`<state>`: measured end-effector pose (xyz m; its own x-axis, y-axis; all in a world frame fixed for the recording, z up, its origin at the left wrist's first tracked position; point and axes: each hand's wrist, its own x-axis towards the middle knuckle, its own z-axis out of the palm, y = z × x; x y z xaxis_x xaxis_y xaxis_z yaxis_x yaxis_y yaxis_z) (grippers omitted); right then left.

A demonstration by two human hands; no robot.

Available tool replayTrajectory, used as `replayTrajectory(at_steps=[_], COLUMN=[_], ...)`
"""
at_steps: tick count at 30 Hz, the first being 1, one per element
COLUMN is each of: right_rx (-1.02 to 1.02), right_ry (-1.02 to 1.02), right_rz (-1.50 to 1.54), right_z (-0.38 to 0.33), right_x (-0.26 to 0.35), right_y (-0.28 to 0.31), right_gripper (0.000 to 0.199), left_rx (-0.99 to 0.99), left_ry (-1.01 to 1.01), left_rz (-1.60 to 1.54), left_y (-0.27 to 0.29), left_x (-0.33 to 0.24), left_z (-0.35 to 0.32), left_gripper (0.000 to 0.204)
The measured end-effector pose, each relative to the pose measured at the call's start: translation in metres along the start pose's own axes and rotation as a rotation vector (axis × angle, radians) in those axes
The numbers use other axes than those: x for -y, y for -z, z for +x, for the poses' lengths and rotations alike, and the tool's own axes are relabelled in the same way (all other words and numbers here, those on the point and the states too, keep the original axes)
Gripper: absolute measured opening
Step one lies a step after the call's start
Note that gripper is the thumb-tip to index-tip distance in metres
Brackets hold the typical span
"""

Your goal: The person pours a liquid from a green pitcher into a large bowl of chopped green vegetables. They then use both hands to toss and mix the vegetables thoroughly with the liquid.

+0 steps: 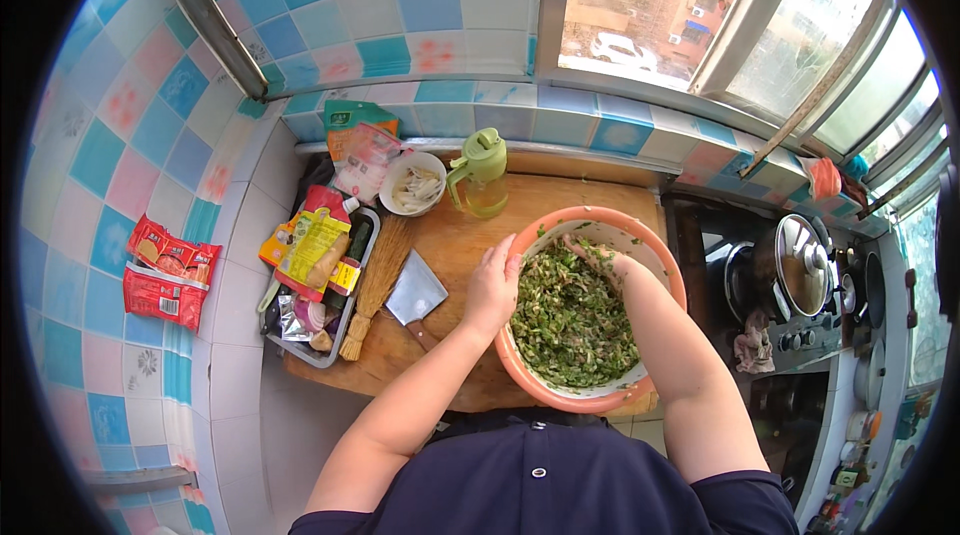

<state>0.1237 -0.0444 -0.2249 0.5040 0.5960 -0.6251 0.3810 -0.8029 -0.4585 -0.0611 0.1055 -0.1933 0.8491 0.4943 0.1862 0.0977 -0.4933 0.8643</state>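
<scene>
A large orange-rimmed bowl (676, 270) with a pale inside stands at the right of the wooden board. Chopped green mixture (572, 325), with paler bits through it, fills much of it. My left hand (493, 285) grips the bowl's left rim, its fingers closed against the edge. Reaching in over the right side, my right hand (603, 263) is in the mixture near the far wall. Its fingers are curled into the greens and partly hidden, with bits stuck to them. To the left of the bowl lies a cleaver (415, 290) with a wooden handle.
On the wooden board (545, 197) are a green-lidded oil jug (483, 175), a white bowl of pale pieces (413, 183) and a straw brush (375, 285). A grey tray (325, 357) holds packets and vegetables. A lidded pot (800, 260) sits on the stove at right.
</scene>
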Motion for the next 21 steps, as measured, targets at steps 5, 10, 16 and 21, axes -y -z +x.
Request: replayTrajectory(at_steps=[5,10,16,21], right_rx=[0.318,0.343,-0.103,0.105], right_ry=[0.102,0.257,0.625,0.426], right_rz=[-0.142,-0.164,-0.816,-0.805], right_z=[0.009,-0.031,-0.145,-0.108], right_x=[0.001,-0.027,-0.041,-0.031], right_y=[-0.006,-0.004,-0.082,-0.08], right_gripper=[0.051,0.047,0.03,0.023], left_rx=[-0.023,0.004,-0.011,0.017], left_ry=[-0.011,0.046,0.027,0.046], left_rz=[-0.012,-0.05,-0.041,-0.067], left_y=[-0.003,-0.001,0.0,0.0], left_x=[0.005,0.0,-0.005,-0.003], left_z=[0.002,0.001,-0.002,-0.001], left_gripper=[0.034,0.036,0.035,0.034])
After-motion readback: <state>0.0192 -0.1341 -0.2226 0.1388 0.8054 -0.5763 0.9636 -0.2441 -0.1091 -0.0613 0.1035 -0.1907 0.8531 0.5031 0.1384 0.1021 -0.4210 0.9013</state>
